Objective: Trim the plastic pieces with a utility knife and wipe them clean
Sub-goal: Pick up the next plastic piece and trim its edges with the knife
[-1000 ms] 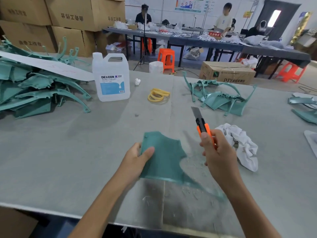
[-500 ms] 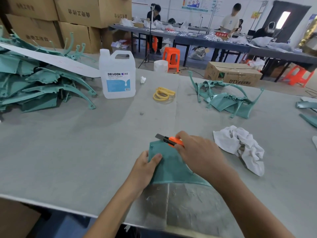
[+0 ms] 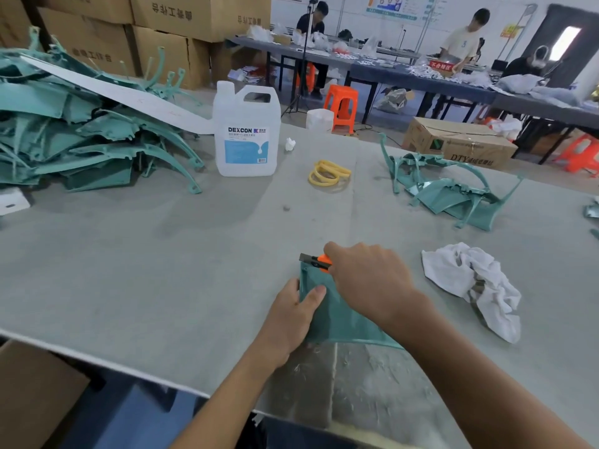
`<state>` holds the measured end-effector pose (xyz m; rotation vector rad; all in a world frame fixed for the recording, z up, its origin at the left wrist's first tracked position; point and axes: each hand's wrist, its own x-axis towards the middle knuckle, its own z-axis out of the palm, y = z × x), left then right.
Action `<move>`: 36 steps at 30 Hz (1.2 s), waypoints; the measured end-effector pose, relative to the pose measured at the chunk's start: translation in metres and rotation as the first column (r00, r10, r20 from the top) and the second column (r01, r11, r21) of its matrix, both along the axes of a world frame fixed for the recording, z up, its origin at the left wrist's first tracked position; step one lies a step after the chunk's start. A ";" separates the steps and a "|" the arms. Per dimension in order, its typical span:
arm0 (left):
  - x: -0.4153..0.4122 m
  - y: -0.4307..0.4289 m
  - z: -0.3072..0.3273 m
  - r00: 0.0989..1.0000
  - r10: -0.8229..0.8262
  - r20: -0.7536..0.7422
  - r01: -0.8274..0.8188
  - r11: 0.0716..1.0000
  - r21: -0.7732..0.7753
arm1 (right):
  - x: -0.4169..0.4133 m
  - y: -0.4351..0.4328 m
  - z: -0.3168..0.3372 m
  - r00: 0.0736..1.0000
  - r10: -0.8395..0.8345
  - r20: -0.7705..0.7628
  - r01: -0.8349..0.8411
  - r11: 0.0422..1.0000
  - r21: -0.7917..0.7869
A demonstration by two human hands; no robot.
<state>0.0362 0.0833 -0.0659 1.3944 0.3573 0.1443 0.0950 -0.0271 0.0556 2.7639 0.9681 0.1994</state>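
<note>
Held a teal plastic piece [image 3: 337,315] flat on the grey table [image 3: 162,270] at lower centre of the frame, close to the table's near edge, with the left hand [image 3: 288,319] gripping its left side, thumb on top. Closed the right hand [image 3: 366,280] round an orange utility knife [image 3: 319,260], blade set at the piece's far left corner. Showed the near table edge running diagonally from middle left to bottom centre, with a scuffed, shiny patch just below the piece. Showed a broad bare stretch of table left of the hands and beyond them toward centre frame. Showed a crumpled white rag [image 3: 470,280] at right, apart from the piece; yellow bands [image 3: 327,176] above centre; a large heap of teal parts [image 3: 81,137] at upper left under a long white strip [image 3: 123,95]; a smaller group of teal parts [image 3: 447,189] at upper right. Read "DEXCON" on the blue-and-white label of a translucent jug [image 3: 246,134] above centre, smaller print illegible. Read "DTY" on a cardboard box [image 3: 460,142] on the floor past the table's far edge. Bore printed characters, not legible, on stacked cartons [image 3: 162,27] at top left.
</note>
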 end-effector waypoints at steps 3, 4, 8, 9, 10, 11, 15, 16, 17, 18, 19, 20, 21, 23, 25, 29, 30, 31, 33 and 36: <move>-0.003 0.000 0.000 1.000 -0.006 0.002 0.006 1.000 -0.001 | 0.001 0.001 0.002 1.000 0.007 0.018 -0.006 0.999 -0.043; -0.003 0.000 0.000 1.000 -0.010 0.005 0.010 1.000 0.004 | 0.003 0.000 0.003 1.000 0.006 0.018 -0.005 0.999 -0.054; -0.006 0.001 -0.001 1.000 0.017 0.018 -0.018 0.998 0.065 | 0.019 -0.017 0.017 0.999 -0.030 0.012 0.031 0.995 -0.097; -0.007 0.003 -0.002 0.999 0.038 0.020 -0.040 0.997 0.063 | 0.023 -0.027 0.021 0.998 -0.058 0.024 0.060 0.987 -0.152; -0.008 0.004 -0.003 0.999 0.044 0.022 -0.045 0.997 0.060 | 0.028 -0.039 0.023 0.995 -0.100 0.021 0.102 0.977 -0.187; -0.008 0.006 -0.003 0.999 0.038 0.027 -0.040 0.997 0.066 | 0.031 -0.051 0.024 0.990 -0.139 0.010 0.139 0.973 -0.187; -0.005 0.005 0.000 0.999 0.039 0.024 -0.042 0.992 0.119 | 0.031 -0.064 0.020 0.988 -0.151 -0.045 0.152 0.988 0.013; -0.004 0.004 0.000 0.999 0.042 0.023 -0.044 0.990 0.131 | 0.027 -0.059 0.018 0.990 -0.128 -0.066 0.133 0.988 0.079; -0.003 0.003 0.000 0.999 0.047 0.018 -0.050 0.988 0.143 | 0.022 -0.053 0.015 0.991 -0.099 -0.085 0.109 0.985 0.131; -0.003 0.002 0.000 0.998 0.058 0.011 -0.059 0.987 0.152 | 0.016 -0.046 0.010 0.992 -0.068 -0.104 0.085 0.981 0.172; -0.004 0.002 0.000 0.998 0.070 0.001 -0.070 0.986 0.153 | 0.010 -0.038 0.006 0.992 -0.042 -0.119 0.066 0.978 0.199; -0.004 0.002 0.000 0.997 0.077 -0.009 -0.075 0.986 0.149 | 0.006 -0.030 0.001 0.991 -0.024 -0.133 0.052 0.975 0.215; -0.004 0.001 0.000 0.997 0.076 -0.017 -0.072 0.987 0.145 | 0.003 -0.023 -0.005 0.991 -0.004 -0.136 0.034 0.975 0.220; -0.005 -0.001 0.001 0.998 0.064 -0.029 -0.059 0.988 0.146 | -0.002 -0.011 -0.014 0.993 0.029 -0.115 -0.005 0.979 0.203; -0.006 -0.001 0.001 0.997 0.066 -0.032 -0.060 0.987 0.147 | -0.004 -0.003 -0.019 0.996 0.041 -0.082 -0.026 0.983 0.183; -0.007 0.000 -0.001 0.998 0.060 -0.012 -0.057 0.987 0.148 | -0.002 0.000 -0.017 1.000 0.025 -0.018 -0.023 0.990 0.141; -0.006 0.000 -0.001 0.998 0.059 -0.004 -0.057 0.988 0.141 | 0.001 0.000 -0.015 1.000 0.018 -0.025 -0.014 0.990 0.137; -0.006 0.000 -0.002 0.998 0.057 0.004 -0.057 0.990 0.129 | 0.003 -0.002 -0.013 0.999 0.011 -0.040 -0.005 0.990 0.139; -0.005 0.000 -0.002 0.998 0.061 0.018 -0.062 0.993 0.103 | 0.008 -0.005 -0.010 0.998 -0.009 -0.067 0.018 0.990 0.142; -0.006 0.002 -0.004 0.995 0.090 0.033 -0.094 0.988 0.126 | 0.016 -0.023 -0.009 0.995 -0.092 -0.032 0.095 0.990 0.102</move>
